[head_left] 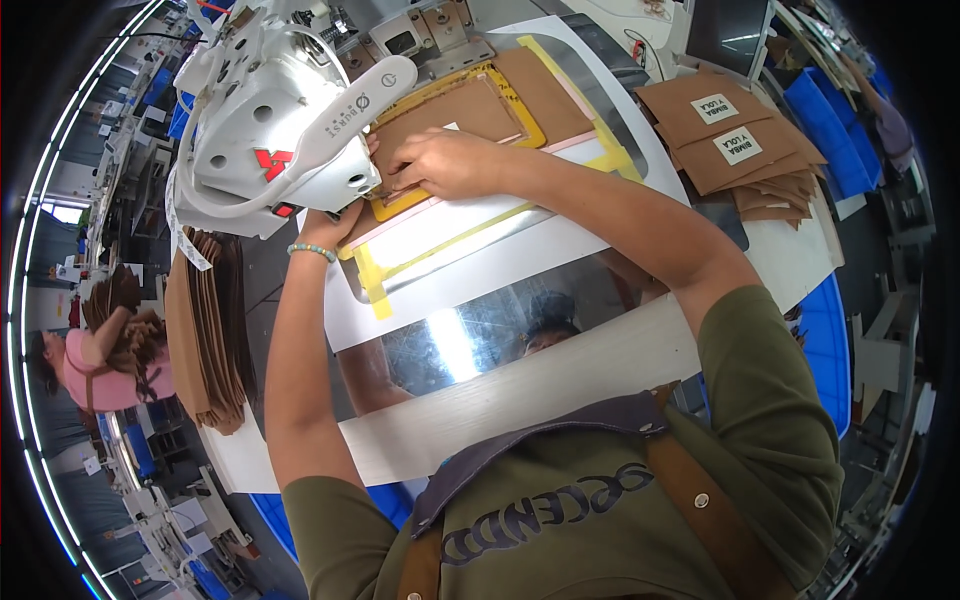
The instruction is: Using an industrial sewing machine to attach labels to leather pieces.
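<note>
A brown fabric piece [440,112] lies inside a yellow frame [535,125] beneath the head of a white sewing machine [270,120]. My right hand [445,165] rests over the frame's near part, its fingers bent and bunched together against the fabric close to the machine head. Whatever may be between those fingertips is too small to tell. A small white patch [452,127] shows on the fabric just beyond that hand. My left hand [335,225] reaches in at the frame's left end, below the machine head, which hides most of its fingers.
Yellow tape [372,285] borders the white sheet [450,290] around the frame. A stack of brown pieces with white labels [740,145] lies at the right. Folded brown pieces [205,340] hang at the left. A person in pink [110,360] works farther left.
</note>
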Demonstrator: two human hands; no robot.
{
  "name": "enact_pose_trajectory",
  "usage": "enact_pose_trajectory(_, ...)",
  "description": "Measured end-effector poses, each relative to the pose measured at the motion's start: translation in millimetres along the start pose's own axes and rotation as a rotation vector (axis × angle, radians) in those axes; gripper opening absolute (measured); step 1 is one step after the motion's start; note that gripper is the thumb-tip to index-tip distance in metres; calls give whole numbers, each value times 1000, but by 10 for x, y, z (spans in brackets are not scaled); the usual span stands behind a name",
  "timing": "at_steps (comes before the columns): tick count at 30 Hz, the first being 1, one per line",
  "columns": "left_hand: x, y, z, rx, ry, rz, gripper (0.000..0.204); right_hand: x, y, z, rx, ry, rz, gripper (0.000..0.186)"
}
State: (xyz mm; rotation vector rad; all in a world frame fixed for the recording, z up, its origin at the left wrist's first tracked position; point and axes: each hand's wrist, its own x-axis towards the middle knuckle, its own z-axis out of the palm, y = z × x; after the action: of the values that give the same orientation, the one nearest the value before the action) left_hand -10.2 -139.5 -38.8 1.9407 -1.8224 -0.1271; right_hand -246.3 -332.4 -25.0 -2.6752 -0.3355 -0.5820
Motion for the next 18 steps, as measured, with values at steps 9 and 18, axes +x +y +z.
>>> enact_pose_trajectory(9,66,180,-46,-81,76,85,42,-1,-33,-20,-25,-41,39,36)
enact_pose_trajectory(18,-188,-228,-49,-201,87,-62,34,188,-252,-130,-42,-90,95,32)
